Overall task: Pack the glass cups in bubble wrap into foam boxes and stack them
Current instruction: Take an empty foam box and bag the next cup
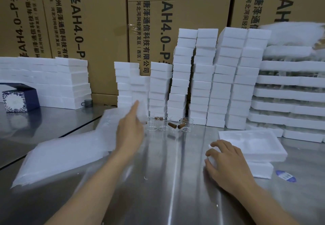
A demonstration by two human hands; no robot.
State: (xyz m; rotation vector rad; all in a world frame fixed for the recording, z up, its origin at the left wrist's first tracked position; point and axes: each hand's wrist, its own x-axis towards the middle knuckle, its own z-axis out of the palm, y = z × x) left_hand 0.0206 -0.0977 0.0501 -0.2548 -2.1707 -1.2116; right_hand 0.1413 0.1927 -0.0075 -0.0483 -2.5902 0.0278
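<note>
Several clear glass cups (pixel 163 124) with brown wooden handles stand at the table's middle back. A slanting pile of bubble wrap sheets (pixel 66 152) lies on the left. My left hand (pixel 130 131) reaches over its far end, index finger stretched out, and pinches a blurred translucent sheet (pixel 142 109) lifted off the pile. My right hand (pixel 226 163) grips the left end of a white foam box (pixel 258 145) that lies on a second foam piece (pixel 262 171) on the right. No cup is in either hand.
Tall stacks of white foam boxes (pixel 202 77) line the back; flatter foam trays (pixel 288 93) are at the right and more foam (pixel 52 82) at the left. Cardboard cartons (pixel 98 22) stand behind. A blue patterned box (pixel 15 101) is far left; a blue sticker (pixel 285 176) lies right.
</note>
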